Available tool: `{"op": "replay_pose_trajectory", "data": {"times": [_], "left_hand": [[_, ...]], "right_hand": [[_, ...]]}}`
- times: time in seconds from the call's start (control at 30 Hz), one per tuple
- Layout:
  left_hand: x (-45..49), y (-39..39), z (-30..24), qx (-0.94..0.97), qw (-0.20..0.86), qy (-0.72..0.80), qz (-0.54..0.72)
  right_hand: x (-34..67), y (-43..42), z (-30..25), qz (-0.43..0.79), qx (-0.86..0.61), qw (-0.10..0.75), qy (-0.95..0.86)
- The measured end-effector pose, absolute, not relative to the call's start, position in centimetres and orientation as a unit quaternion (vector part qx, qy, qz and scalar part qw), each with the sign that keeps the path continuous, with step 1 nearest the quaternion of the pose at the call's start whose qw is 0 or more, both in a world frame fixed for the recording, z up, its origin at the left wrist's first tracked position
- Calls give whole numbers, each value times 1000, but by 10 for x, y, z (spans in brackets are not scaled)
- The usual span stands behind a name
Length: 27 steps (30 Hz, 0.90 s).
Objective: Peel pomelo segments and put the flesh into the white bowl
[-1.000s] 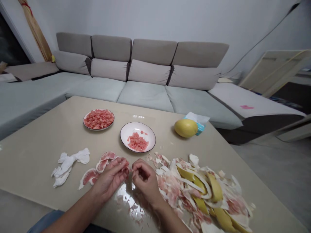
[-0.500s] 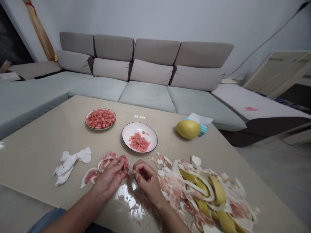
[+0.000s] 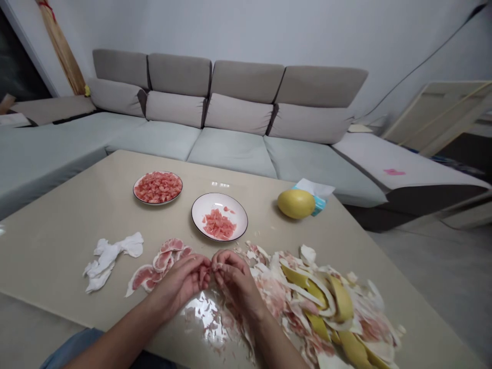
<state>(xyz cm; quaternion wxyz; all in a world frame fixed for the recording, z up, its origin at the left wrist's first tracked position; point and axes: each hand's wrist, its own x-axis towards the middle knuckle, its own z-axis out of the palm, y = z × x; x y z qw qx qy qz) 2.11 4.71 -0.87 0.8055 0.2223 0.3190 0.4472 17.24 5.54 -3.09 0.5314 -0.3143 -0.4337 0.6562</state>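
Near the table's front, my left hand (image 3: 183, 284) is curled palm-up around a pink piece of pomelo flesh, mostly hidden by the fingers. My right hand (image 3: 239, 287) meets it fingertip to fingertip, its thumb and forefinger pinched on a small pale bit, perhaps membrane. Just beyond them sits a white dark-rimmed plate (image 3: 239, 215) with a small heap of peeled pomelo flesh (image 3: 219, 224). Unpeeled pomelo segments (image 3: 144, 278) lie left of my left hand. Beside my right hand spreads a pile of yellow rind and pale membrane (image 3: 307, 302).
A second plate (image 3: 154, 203), heaped with pomelo flesh, stands farther back on the left. Crumpled white tissue (image 3: 105, 261) lies at the left. A whole yellow pomelo (image 3: 295, 203) rests against a blue tissue pack (image 3: 320, 204). Behind the table is a grey sofa (image 3: 234, 154).
My hands have come together, and my right fingertips now touch the left ones. The pink flesh that showed above my left fingers is now mostly covered.
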Motion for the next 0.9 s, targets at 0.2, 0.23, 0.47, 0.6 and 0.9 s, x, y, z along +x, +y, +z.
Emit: {"op": "replay_pose_trajectory", "data": {"times": [0.2,0.23,0.47,0.6,0.9], "left_hand": [[21,42,-5,329,783,347,399],[21,42,-5,338,776,356,396],[22,42,0,327,769,374,403],[21,43,-1,293,787,354,411],[12,54,-11,233,792,335,454]], "right_hand": [[176,59,-30,680,-292,536,-407],[176,60,-30,678,-294,536,-409],[172,60,-36,665,-316,546,-399],[170,59,-36,676,-300,551,-388],[203,64,-17,472,-401,537,-573]]}}
